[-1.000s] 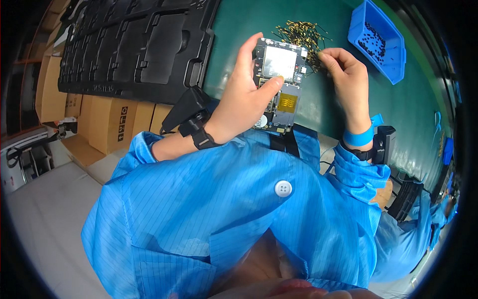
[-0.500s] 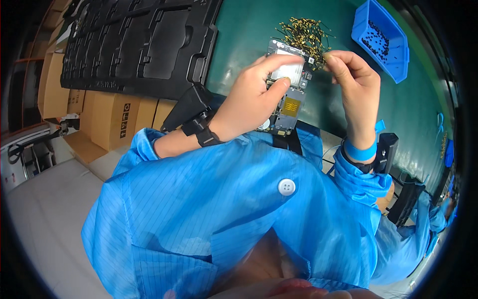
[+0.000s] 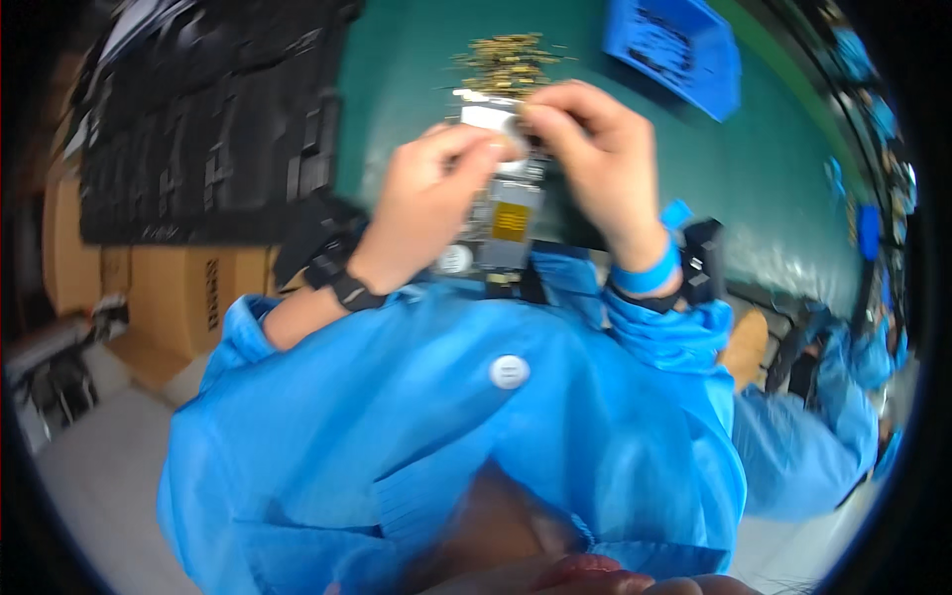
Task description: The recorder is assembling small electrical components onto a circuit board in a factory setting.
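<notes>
A narrow circuit board (image 3: 511,238) with a silver plate and a yellow patch lies before me at the green table's near edge. Over its upper part, my left hand (image 3: 426,198) has thumb and forefinger pressed together. My right hand (image 3: 605,159) is also closed in a pinch, its fingertips close to the left ones above the board's right side. Motion blurs both pinches, so whatever is between the fingers cannot be made out. Just beyond the board sits a pile of thin black leads with gold-coloured ends (image 3: 504,64).
A blue bin (image 3: 722,74) holding small black parts stands at the far right of the pile. Large black moulded trays (image 3: 208,139) cover the table's left side. Below them are cardboard boxes (image 3: 174,297). Another person in a blue coat (image 3: 808,446) is at the right.
The whole view has shifted, moving the scene left. My left thumb and forefinger, spread over the board before, have come together. My right fingertips have moved from beside the pile toward the left ones.
</notes>
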The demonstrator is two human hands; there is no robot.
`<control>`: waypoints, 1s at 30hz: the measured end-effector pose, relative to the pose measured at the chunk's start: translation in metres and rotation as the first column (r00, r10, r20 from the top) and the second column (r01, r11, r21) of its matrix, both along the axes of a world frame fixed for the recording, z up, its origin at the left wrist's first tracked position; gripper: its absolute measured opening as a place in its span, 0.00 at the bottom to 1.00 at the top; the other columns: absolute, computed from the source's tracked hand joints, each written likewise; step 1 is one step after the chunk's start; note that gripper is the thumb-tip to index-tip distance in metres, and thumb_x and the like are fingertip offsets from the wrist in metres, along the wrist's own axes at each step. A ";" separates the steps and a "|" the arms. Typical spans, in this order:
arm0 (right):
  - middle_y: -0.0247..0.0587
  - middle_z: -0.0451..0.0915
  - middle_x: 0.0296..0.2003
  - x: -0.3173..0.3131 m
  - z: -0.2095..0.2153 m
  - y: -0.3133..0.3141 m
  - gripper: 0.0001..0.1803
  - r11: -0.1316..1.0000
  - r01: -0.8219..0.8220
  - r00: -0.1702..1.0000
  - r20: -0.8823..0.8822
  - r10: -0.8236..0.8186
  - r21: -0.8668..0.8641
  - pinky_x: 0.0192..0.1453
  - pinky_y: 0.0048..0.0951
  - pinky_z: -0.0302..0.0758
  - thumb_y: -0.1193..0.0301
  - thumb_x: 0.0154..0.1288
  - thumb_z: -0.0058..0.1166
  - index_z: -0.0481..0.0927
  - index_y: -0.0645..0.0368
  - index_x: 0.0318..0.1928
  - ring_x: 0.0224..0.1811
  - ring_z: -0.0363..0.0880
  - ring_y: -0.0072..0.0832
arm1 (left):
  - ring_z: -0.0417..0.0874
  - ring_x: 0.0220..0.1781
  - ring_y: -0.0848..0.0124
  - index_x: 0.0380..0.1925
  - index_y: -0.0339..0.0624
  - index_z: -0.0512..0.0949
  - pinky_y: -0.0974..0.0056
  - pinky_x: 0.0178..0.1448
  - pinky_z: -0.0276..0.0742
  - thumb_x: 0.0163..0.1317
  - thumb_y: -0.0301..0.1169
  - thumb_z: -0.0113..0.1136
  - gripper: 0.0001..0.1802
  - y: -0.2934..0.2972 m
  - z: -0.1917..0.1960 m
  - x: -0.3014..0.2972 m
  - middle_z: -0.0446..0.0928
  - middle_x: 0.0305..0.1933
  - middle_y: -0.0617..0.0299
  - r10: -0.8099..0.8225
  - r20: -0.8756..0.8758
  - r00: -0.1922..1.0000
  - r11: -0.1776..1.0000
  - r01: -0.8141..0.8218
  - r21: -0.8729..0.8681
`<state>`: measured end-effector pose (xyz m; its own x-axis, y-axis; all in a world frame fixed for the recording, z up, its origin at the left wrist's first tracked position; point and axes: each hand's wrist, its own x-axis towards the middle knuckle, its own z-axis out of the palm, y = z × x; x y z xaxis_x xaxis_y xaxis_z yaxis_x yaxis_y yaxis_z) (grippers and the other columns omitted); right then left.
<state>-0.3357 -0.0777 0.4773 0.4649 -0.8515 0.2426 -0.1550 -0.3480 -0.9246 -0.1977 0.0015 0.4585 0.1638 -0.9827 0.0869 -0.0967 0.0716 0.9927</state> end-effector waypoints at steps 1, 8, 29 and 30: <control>0.43 0.78 0.26 0.001 -0.001 -0.001 0.06 0.999 -0.002 1.000 0.000 0.002 -0.050 0.32 0.25 0.71 0.74 0.53 0.54 0.79 0.63 0.31 0.28 0.76 0.28 | 0.75 0.36 0.72 0.32 0.36 0.79 0.70 0.42 0.69 0.60 0.31 0.49 0.11 -0.001 0.000 0.000 0.77 0.31 0.57 0.004 0.005 1.000 1.000 -0.004 0.017; 0.45 0.72 0.42 0.002 -0.001 0.001 0.12 0.985 0.035 0.998 0.059 -0.025 -0.171 0.45 0.32 0.71 0.70 0.46 0.61 0.77 0.61 0.32 0.44 0.72 0.38 | 0.73 0.36 0.78 0.34 0.32 0.76 0.74 0.42 0.67 0.62 0.30 0.48 0.11 -0.001 -0.003 0.004 0.75 0.33 0.63 0.068 0.018 0.997 0.997 -0.067 -0.049; 0.40 0.75 0.41 -0.012 0.003 0.001 0.03 0.982 -0.176 0.980 0.104 0.168 0.066 0.50 0.26 0.66 0.76 0.52 0.55 0.77 0.63 0.29 0.45 0.71 0.28 | 0.75 0.36 0.70 0.40 0.35 0.73 0.67 0.40 0.71 0.56 0.27 0.53 0.12 0.006 0.005 0.010 0.75 0.37 0.57 -0.038 0.121 0.992 0.980 0.061 -0.187; 0.40 0.75 0.41 -0.012 0.006 0.005 0.03 0.982 -0.166 0.981 0.121 0.154 0.094 0.50 0.25 0.66 0.77 0.53 0.55 0.77 0.63 0.29 0.45 0.71 0.27 | 0.75 0.36 0.70 0.40 0.35 0.73 0.67 0.40 0.71 0.56 0.27 0.53 0.12 0.008 0.004 0.008 0.75 0.37 0.57 -0.030 0.125 0.992 0.982 0.053 -0.182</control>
